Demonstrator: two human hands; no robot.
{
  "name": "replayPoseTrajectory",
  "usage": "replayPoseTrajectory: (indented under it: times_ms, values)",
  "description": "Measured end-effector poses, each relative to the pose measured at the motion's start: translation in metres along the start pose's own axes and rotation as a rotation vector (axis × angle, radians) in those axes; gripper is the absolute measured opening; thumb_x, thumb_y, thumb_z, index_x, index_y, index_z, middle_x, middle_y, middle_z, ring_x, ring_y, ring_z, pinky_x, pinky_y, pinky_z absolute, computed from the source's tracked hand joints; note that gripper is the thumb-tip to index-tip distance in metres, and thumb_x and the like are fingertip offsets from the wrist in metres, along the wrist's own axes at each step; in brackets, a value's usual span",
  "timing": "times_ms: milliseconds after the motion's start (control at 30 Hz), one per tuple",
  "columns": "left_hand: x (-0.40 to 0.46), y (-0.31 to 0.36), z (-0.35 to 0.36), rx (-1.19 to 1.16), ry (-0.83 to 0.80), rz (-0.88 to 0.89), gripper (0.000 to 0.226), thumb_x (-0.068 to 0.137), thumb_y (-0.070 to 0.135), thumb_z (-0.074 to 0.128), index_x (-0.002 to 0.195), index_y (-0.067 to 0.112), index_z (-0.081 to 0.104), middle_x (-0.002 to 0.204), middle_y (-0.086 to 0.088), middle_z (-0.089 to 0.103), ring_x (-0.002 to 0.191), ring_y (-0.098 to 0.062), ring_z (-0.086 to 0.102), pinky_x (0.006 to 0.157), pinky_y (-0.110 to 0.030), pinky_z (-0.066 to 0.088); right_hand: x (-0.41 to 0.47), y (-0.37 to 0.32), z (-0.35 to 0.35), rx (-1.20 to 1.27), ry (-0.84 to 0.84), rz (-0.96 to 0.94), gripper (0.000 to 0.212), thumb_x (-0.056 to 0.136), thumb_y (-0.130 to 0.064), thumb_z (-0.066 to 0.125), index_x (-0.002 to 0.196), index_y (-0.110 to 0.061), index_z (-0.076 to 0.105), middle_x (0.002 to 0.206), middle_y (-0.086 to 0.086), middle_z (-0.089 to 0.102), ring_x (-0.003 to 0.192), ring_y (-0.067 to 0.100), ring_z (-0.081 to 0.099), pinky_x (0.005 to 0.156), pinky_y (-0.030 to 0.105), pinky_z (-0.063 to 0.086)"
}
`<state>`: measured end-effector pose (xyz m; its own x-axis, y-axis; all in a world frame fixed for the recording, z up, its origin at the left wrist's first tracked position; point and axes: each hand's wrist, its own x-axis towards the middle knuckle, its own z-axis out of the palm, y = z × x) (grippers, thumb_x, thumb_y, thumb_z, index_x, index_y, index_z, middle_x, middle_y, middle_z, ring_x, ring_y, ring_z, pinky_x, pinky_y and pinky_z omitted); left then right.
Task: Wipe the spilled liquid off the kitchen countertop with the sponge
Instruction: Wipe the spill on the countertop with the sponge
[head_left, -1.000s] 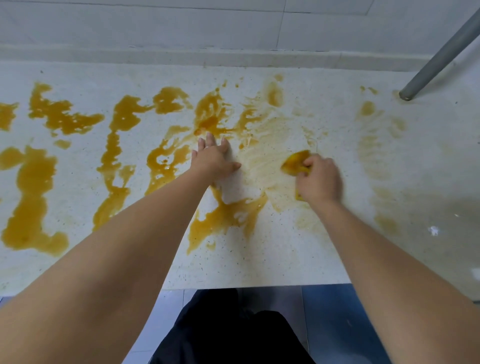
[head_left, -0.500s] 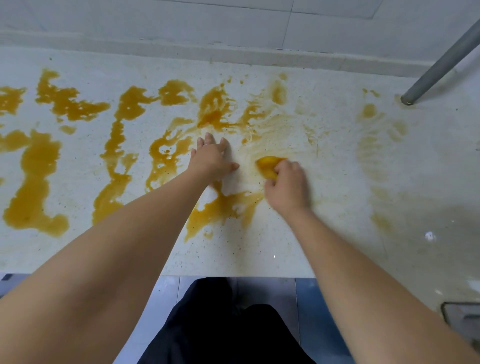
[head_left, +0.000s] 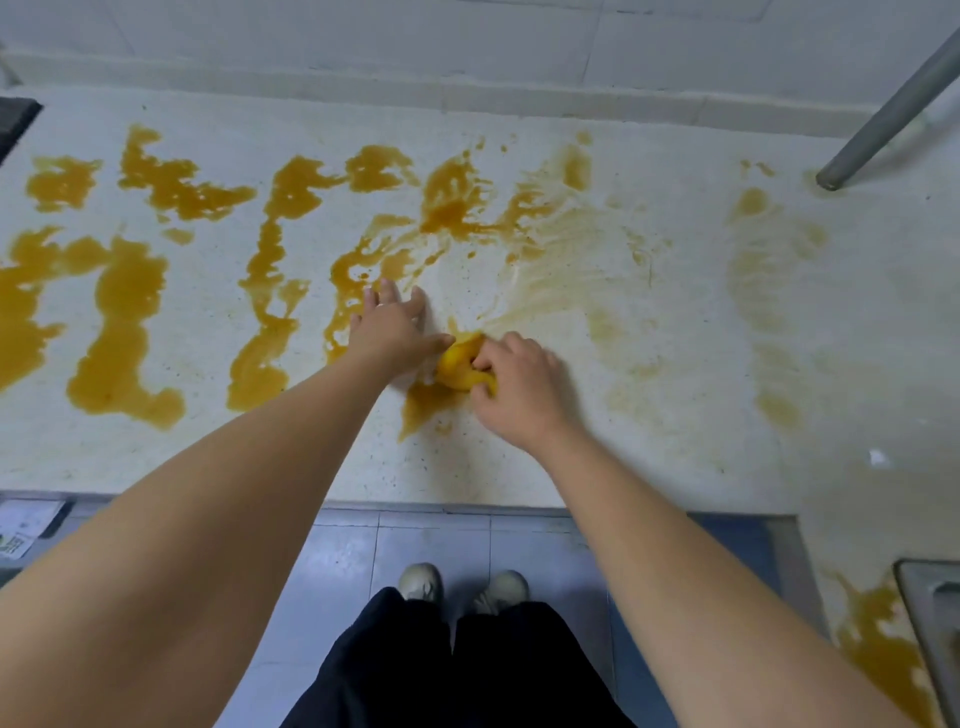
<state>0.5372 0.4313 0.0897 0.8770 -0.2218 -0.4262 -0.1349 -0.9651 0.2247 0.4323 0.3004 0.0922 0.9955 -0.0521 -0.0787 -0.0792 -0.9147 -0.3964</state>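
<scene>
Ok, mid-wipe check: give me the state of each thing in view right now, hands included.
left hand: flat on the countertop, fingers straight
right hand: grips the sponge
sponge: yellow, squeezed, pressed on the counter at a puddle's edge
spilled liquid: thick amber puddles on the left, only thin smears on the right
countertop: still wet, partly wiped

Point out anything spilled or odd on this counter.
Amber liquid lies in thick puddles across the countertop, with thin smears right of the sponge. Another amber patch sits beside the sink rim.
</scene>
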Motion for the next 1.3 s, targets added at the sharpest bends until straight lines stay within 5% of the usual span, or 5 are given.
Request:
replayPoseTrajectory:
  times_ms: [167,333,533,1067,1300]
  values:
    - [-0.004,-0.001,-0.003,-0.016,-0.013,0.022,0.082,0.089,0.054,0.05,0.152,0.021,0.009,0.158,-0.014,-0.008,0.145,-0.034,-0.009,0.117,-0.048,0.007,-0.008,0.028,-0.011,-0.02,0.182,0.427,0.02,0.085,-0.024,0.05,0.104,-0.026,0.057,0.108,0.003,0.054,0.101,0.025,0.051,0.088,0.036,0.039]
    - [-0.002,0.0,-0.004,-0.026,-0.009,0.021,0.082,0.088,0.054,0.053,0.152,0.021,0.012,0.158,-0.013,-0.008,0.145,-0.033,-0.009,0.116,-0.049,0.01,-0.021,-0.023,0.011,0.01,0.016,0.038,0.019,0.083,-0.024,0.051,0.099,-0.024,0.06,0.101,-0.001,0.053,0.091,0.018,0.045,0.08,0.03,0.028]
    - [-0.004,-0.004,-0.006,-0.042,-0.028,0.04,0.082,0.089,0.052,0.053,0.152,0.022,0.011,0.158,-0.013,-0.01,0.145,-0.033,-0.01,0.116,-0.047,0.007,-0.017,0.013,-0.003,0.035,0.223,0.5,0.023,0.086,-0.016,0.05,0.105,-0.022,0.061,0.111,0.003,0.054,0.103,0.024,0.049,0.091,0.036,0.038]
    - [-0.001,-0.01,-0.005,-0.022,-0.02,0.087,0.083,0.087,0.054,0.055,0.151,0.023,0.013,0.158,-0.013,-0.008,0.146,-0.032,-0.008,0.116,-0.046,0.012,-0.021,-0.038,0.012,0.04,-0.058,-0.031,0.031,0.083,-0.022,0.054,0.112,-0.026,0.065,0.107,0.001,0.054,0.103,0.022,0.045,0.089,0.033,0.031]
    - [-0.001,-0.012,-0.007,-0.025,-0.038,0.093,0.081,0.088,0.052,0.055,0.151,0.024,0.013,0.158,-0.012,-0.009,0.146,-0.032,-0.008,0.116,-0.045,0.013,-0.017,-0.027,0.005,-0.113,0.17,0.328,0.027,0.086,-0.02,0.049,0.107,-0.02,0.065,0.111,0.005,0.054,0.103,0.026,0.047,0.09,0.036,0.036]
